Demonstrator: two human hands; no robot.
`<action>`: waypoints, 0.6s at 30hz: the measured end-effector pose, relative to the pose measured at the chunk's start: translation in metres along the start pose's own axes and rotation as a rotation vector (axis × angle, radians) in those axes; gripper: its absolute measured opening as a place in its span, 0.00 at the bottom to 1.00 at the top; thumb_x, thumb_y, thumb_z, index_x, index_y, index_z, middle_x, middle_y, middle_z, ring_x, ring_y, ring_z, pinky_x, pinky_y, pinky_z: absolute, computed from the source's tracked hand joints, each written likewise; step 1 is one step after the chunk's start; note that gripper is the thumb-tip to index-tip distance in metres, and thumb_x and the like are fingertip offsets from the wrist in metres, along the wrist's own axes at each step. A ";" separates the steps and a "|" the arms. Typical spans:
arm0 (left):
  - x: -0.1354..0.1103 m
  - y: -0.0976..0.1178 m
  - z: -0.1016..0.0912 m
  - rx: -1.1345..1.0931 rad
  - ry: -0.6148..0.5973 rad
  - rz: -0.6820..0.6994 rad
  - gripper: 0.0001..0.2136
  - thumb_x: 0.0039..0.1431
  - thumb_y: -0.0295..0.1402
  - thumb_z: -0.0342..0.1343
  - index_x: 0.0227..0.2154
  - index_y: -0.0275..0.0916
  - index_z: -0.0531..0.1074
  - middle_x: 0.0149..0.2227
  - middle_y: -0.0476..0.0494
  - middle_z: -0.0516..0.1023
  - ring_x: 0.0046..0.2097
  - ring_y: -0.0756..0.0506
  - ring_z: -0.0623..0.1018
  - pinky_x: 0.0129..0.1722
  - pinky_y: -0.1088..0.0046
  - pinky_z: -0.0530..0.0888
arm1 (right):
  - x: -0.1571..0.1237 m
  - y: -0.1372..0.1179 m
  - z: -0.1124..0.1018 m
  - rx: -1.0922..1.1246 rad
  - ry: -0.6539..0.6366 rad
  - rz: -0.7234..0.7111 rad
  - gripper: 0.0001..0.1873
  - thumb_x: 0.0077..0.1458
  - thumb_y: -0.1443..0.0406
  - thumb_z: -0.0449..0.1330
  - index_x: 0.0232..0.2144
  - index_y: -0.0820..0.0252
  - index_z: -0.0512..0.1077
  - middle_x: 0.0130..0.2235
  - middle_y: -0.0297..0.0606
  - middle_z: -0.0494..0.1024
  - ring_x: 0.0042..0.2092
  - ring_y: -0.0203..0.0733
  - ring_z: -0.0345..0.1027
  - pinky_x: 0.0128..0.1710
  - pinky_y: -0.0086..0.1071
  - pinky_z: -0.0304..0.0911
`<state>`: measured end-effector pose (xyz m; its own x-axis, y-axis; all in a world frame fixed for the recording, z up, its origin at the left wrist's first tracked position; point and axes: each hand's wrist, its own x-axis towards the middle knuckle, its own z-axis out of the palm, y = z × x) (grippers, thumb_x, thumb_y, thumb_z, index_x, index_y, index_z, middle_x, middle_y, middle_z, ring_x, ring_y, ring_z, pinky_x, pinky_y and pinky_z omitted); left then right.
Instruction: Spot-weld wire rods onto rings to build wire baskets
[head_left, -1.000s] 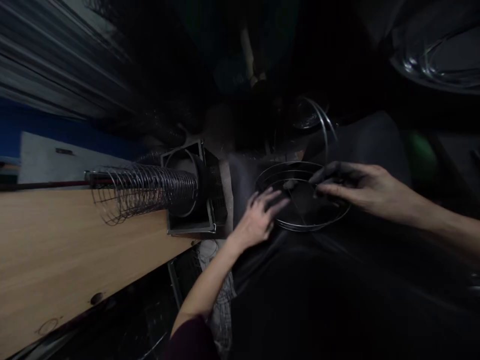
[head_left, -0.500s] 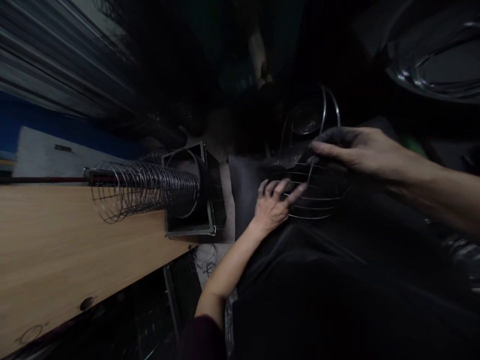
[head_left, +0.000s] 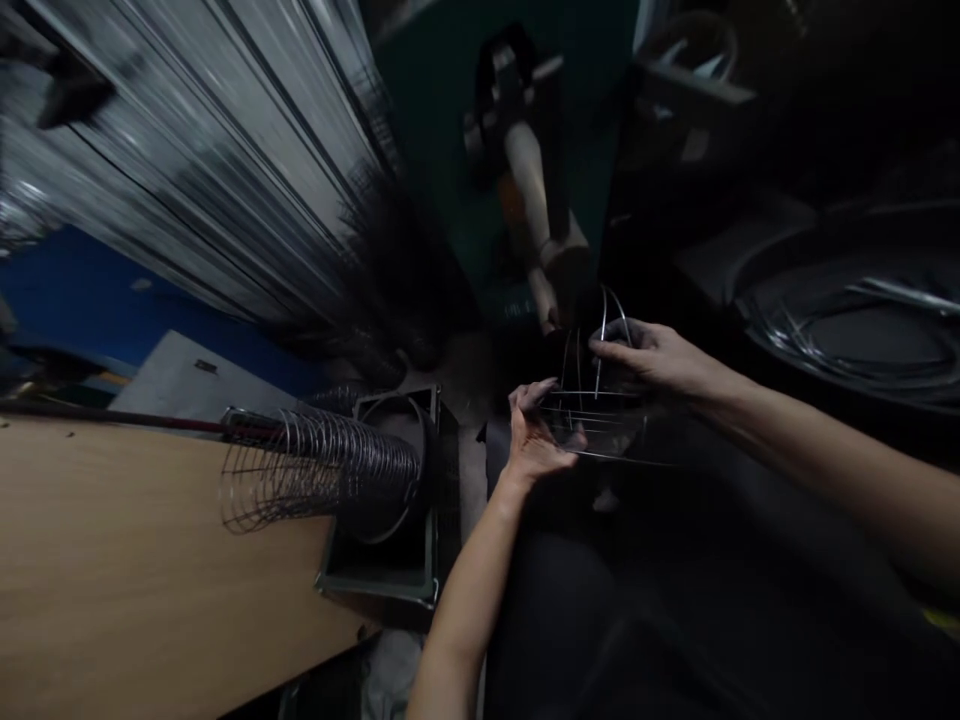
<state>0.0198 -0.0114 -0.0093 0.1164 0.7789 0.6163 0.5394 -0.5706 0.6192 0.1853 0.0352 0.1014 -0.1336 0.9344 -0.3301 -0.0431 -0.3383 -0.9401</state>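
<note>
right fingers [head_left: 615, 350] pinch wire hoops [head_left: 598, 380] (left fingers [head_left: 535, 394] alongside)

left hand [head_left: 536, 445] now curls around wire rings [head_left: 592, 414].

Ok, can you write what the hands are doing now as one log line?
left hand: at wire rings, grip unclear | right hand: pinching wire | off left: wire coil, wooden board
</note>
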 end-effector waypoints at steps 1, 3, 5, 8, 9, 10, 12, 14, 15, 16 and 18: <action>0.006 -0.004 0.001 -0.011 0.010 -0.006 0.35 0.39 0.30 0.61 0.52 0.44 0.52 0.49 0.38 0.70 0.51 0.38 0.72 0.53 0.52 0.67 | 0.006 -0.005 0.001 -0.016 0.000 -0.019 0.17 0.49 0.58 0.68 0.30 0.59 0.64 0.17 0.23 0.56 0.16 0.26 0.47 0.15 0.22 0.44; 0.016 -0.011 0.003 -0.045 0.021 -0.020 0.36 0.40 0.30 0.62 0.53 0.43 0.52 0.50 0.36 0.70 0.52 0.38 0.72 0.52 0.54 0.69 | 0.016 -0.013 0.004 -0.051 0.008 -0.041 0.19 0.47 0.56 0.68 0.29 0.59 0.63 0.17 0.22 0.55 0.16 0.26 0.47 0.15 0.23 0.43; 0.024 -0.017 0.005 -0.072 0.039 -0.008 0.36 0.40 0.30 0.62 0.53 0.42 0.52 0.49 0.36 0.70 0.51 0.38 0.72 0.52 0.54 0.69 | 0.024 -0.018 0.006 -0.077 0.016 -0.045 0.20 0.46 0.55 0.68 0.29 0.59 0.62 0.17 0.23 0.56 0.16 0.27 0.47 0.15 0.23 0.43; 0.034 -0.024 0.006 -0.070 0.044 0.016 0.35 0.41 0.31 0.62 0.54 0.43 0.52 0.50 0.37 0.70 0.50 0.39 0.73 0.53 0.53 0.69 | 0.038 -0.019 0.007 -0.081 0.021 -0.054 0.21 0.44 0.55 0.69 0.29 0.59 0.63 0.17 0.25 0.59 0.16 0.27 0.48 0.15 0.23 0.43; 0.037 -0.026 0.006 -0.069 0.031 0.007 0.36 0.41 0.32 0.62 0.54 0.43 0.52 0.50 0.37 0.70 0.50 0.39 0.73 0.53 0.53 0.69 | 0.043 -0.019 0.007 -0.079 0.026 -0.061 0.21 0.43 0.54 0.69 0.29 0.59 0.64 0.18 0.25 0.60 0.16 0.27 0.48 0.15 0.23 0.44; 0.040 -0.028 0.006 -0.070 0.018 -0.007 0.36 0.41 0.32 0.62 0.54 0.44 0.52 0.51 0.37 0.70 0.50 0.39 0.73 0.52 0.53 0.69 | 0.047 -0.018 0.007 -0.076 0.035 -0.072 0.22 0.42 0.54 0.70 0.29 0.59 0.64 0.18 0.26 0.61 0.17 0.28 0.50 0.15 0.24 0.45; 0.044 -0.032 0.005 -0.076 0.001 -0.032 0.37 0.40 0.31 0.62 0.55 0.44 0.52 0.51 0.37 0.70 0.50 0.39 0.73 0.52 0.53 0.70 | 0.056 -0.017 0.007 -0.076 0.044 -0.093 0.23 0.39 0.53 0.71 0.28 0.59 0.64 0.20 0.28 0.64 0.18 0.30 0.55 0.16 0.25 0.50; 0.048 -0.035 0.005 -0.086 0.000 -0.044 0.38 0.41 0.30 0.62 0.56 0.44 0.51 0.50 0.37 0.70 0.50 0.39 0.74 0.52 0.54 0.70 | 0.063 -0.016 0.007 -0.082 0.036 -0.113 0.25 0.36 0.52 0.72 0.27 0.58 0.65 0.22 0.30 0.67 0.21 0.33 0.59 0.18 0.26 0.55; 0.050 -0.036 0.005 -0.093 0.000 -0.046 0.38 0.41 0.30 0.62 0.57 0.44 0.51 0.49 0.38 0.71 0.49 0.40 0.74 0.51 0.54 0.70 | 0.065 -0.016 0.007 -0.086 0.027 -0.124 0.25 0.35 0.51 0.72 0.27 0.58 0.65 0.22 0.31 0.67 0.21 0.34 0.60 0.18 0.27 0.55; 0.052 -0.037 0.004 -0.101 -0.002 -0.050 0.38 0.42 0.30 0.61 0.57 0.44 0.50 0.49 0.38 0.71 0.49 0.40 0.75 0.51 0.55 0.71 | 0.068 -0.016 0.007 -0.092 0.023 -0.133 0.26 0.34 0.50 0.71 0.27 0.58 0.65 0.23 0.32 0.68 0.21 0.34 0.60 0.18 0.27 0.55; 0.056 -0.038 0.003 -0.118 -0.004 -0.056 0.39 0.42 0.30 0.62 0.57 0.44 0.50 0.49 0.38 0.71 0.48 0.40 0.75 0.51 0.55 0.71 | 0.074 -0.016 0.006 -0.126 0.005 -0.173 0.26 0.34 0.49 0.71 0.27 0.58 0.65 0.23 0.33 0.68 0.21 0.34 0.60 0.18 0.27 0.54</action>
<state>0.0085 0.0552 0.0001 0.0924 0.8112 0.5775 0.4433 -0.5528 0.7056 0.1703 0.1088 0.0927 -0.1296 0.9780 -0.1635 0.0593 -0.1569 -0.9858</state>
